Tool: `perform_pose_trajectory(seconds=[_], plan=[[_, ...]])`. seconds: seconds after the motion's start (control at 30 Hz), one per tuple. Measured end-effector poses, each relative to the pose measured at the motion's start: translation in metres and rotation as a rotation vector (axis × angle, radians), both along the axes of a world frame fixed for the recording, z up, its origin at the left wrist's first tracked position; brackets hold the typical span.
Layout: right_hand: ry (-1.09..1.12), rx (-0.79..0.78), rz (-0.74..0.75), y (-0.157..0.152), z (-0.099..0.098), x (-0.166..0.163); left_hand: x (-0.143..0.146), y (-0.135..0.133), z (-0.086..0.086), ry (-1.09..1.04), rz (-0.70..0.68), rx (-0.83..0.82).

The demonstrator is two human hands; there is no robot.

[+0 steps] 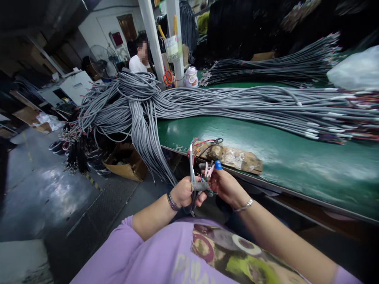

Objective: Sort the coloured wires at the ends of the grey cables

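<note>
My left hand [185, 192] is closed round the end of a grey cable [196, 186], held just in front of the green bench [284, 157]. Thin coloured wires [194, 152] fan up out of that cable end. My right hand [224, 184] pinches a small pale snipper tool [209, 169] against those wires; a blue cover [218, 165] sits on one fingertip. Both hands touch the same cable end. A bracelet circles each wrist.
A big bundle of grey cables [237, 104] lies across the bench and spills off its left end toward a cardboard box [126, 163] on the floor. A taped wooden block [233, 157] rests at the bench edge. Another person [139, 57] sits far back by a pillar [152, 35].
</note>
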State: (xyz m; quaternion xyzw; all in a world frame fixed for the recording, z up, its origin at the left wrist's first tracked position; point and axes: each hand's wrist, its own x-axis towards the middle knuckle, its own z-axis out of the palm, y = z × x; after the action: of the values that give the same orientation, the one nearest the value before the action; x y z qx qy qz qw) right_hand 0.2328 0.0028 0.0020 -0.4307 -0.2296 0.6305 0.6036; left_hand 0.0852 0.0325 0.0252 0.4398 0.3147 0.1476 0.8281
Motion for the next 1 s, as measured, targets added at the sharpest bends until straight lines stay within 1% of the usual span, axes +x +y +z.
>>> perform_pose_trajectory(seconds=[0.07,0.27,0.4,0.57,0.63,0.77,0.87,1.0], plan=[[0.107,-0.034,0.009,0.003,0.001,0.0,0.002,0.0,-0.002,-0.001,-0.004,-0.004],[0.246,-0.037,-0.059,0.008,-0.001,-0.003,0.003,-0.001,-0.009,0.033,0.001,-0.021],[0.306,-0.043,-0.014,0.006,-0.004,-0.002,0.002,-0.001,-0.011,0.039,0.006,-0.009],[0.311,-0.027,0.112,0.0,-0.003,0.006,-0.003,-0.008,-0.011,0.035,0.031,0.034],[0.272,-0.003,0.132,-0.002,-0.002,0.007,-0.004,-0.014,-0.011,0.039,0.063,0.058],[0.178,0.029,0.102,-0.003,0.0,0.006,-0.003,-0.024,-0.008,0.042,0.163,0.124],[0.195,-0.003,0.079,-0.003,0.002,0.004,0.0,-0.026,-0.005,0.031,0.216,0.147],[0.184,-0.035,0.045,-0.001,0.005,0.001,0.005,-0.024,-0.005,0.015,0.263,0.132]])
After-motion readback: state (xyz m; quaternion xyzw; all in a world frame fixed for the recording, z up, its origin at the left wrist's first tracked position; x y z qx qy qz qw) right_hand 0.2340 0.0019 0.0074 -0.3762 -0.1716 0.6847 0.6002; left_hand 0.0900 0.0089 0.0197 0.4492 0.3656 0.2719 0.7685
